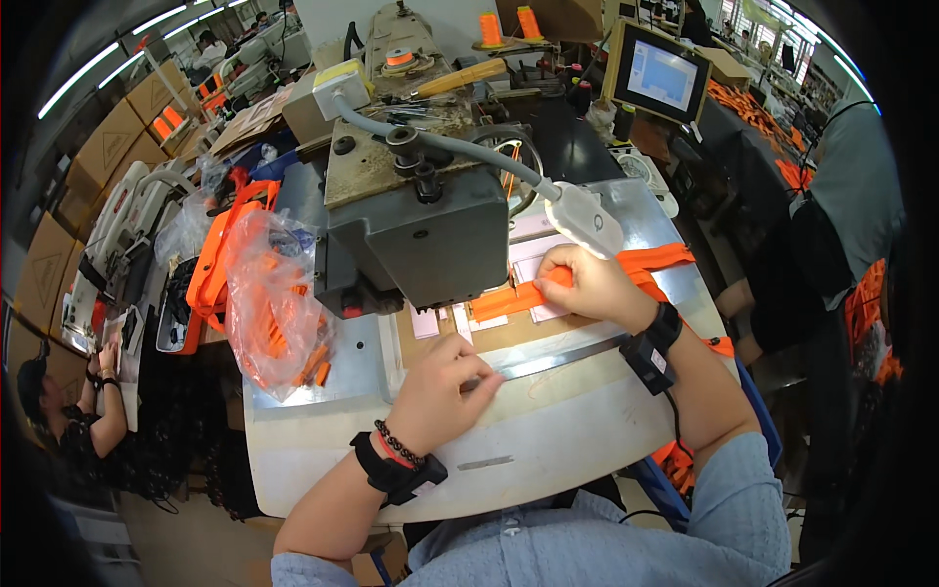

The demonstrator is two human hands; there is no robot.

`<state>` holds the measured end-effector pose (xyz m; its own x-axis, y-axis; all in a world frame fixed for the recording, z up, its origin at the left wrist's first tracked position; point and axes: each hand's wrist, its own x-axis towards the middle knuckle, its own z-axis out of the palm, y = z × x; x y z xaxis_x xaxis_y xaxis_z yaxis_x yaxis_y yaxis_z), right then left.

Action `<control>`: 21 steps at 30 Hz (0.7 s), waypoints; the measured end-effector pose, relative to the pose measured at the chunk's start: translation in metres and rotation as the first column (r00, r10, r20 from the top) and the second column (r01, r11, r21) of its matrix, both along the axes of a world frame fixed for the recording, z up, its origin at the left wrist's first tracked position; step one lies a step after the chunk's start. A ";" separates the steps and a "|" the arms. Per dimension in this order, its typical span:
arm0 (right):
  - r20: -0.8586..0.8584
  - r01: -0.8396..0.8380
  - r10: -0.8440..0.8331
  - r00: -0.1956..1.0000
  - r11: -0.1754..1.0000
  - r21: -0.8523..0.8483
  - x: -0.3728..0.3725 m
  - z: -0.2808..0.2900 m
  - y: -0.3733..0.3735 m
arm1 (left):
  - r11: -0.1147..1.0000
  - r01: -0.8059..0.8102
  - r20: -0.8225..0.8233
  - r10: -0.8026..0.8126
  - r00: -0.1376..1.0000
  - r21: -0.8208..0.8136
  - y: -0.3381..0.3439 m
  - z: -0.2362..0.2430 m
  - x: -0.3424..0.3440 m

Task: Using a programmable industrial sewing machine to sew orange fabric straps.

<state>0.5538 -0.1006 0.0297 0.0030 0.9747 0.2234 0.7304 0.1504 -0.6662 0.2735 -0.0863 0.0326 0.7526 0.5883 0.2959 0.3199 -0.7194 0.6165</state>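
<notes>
My right hand [587,286] is closed in a pinch on an orange webbing strap [499,304]. The strap lies across a tan clamp plate with pale pink pads [425,323], just right of the sewing machine's dark head [421,245]. More orange webbing [657,257] runs out to the right behind that hand. Nearer to me, my left hand [440,386] hovers at the front edge of the plate, beside a metal strip [567,356]. Its thumb and forefinger are pressed together, and anything between them is too small to make out.
A white lamp [587,217] on a bent grey arm hangs over the work. Left on the table lies a clear plastic bag [274,303] with orange pieces, beside an orange bin [220,254]. A monitor [660,70] stands back right. Another person [73,411] works at far left.
</notes>
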 end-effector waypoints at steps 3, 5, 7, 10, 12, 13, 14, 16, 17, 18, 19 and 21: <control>-0.026 0.015 -0.015 1.000 1.000 0.004 -0.004 0.000 0.000 | 0.998 0.036 -0.013 -0.036 0.999 0.042 -0.005 0.004 0.004; -0.030 0.012 -0.012 0.999 1.000 0.008 -0.007 -0.001 0.001 | 0.991 0.022 -0.020 -0.019 1.000 0.134 -0.004 0.003 0.006; -0.020 0.008 -0.008 1.000 1.000 -0.022 -0.009 -0.003 0.003 | 0.977 -0.004 -0.041 0.013 0.999 0.215 0.000 -0.003 0.007; 0.002 0.000 0.000 1.000 1.000 0.014 -0.007 -0.009 0.005 | 0.963 -0.002 -0.112 0.034 0.993 0.271 0.001 -0.007 0.005; -0.016 -0.003 0.003 1.000 1.000 0.015 -0.005 -0.013 0.007 | 0.956 0.007 -0.137 0.035 0.990 0.294 0.004 -0.010 0.006; -0.025 -0.004 0.004 1.000 1.000 0.016 -0.004 -0.014 0.008 | 0.952 0.011 -0.149 0.036 0.988 0.305 0.006 -0.012 0.006; -0.012 -0.009 0.009 1.000 0.999 0.037 -0.005 -0.014 0.009 | 0.954 -0.002 -0.157 0.051 0.986 0.301 0.007 -0.013 0.007; 0.015 -0.020 0.018 1.000 0.997 0.077 -0.006 -0.013 0.009 | 0.956 -0.029 -0.174 0.083 0.981 0.293 0.009 -0.016 0.008; 0.057 -0.027 0.025 0.998 0.999 0.047 -0.005 -0.012 0.009 | 0.957 -0.028 -0.181 0.083 0.980 0.289 0.009 -0.016 0.009; 0.090 -0.037 0.027 0.996 0.994 0.105 -0.007 -0.011 0.008 | 0.958 -0.027 -0.187 0.084 0.979 0.286 0.008 -0.015 0.009; 0.123 -0.048 0.028 0.992 0.986 0.162 -0.009 -0.010 0.007 | 0.959 -0.027 -0.193 0.084 0.978 0.284 0.008 -0.014 0.009; 0.237 -0.139 0.079 0.968 0.958 0.249 -0.013 -0.007 0.005 | 0.969 -0.029 -0.200 0.079 0.977 0.244 0.009 -0.013 0.010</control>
<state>0.5406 -0.0951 0.0226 -0.1793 0.8733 0.4531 0.8244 0.3847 -0.4152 0.2834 -0.0774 0.0195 0.7811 0.5610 0.2740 0.4645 -0.8154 0.3454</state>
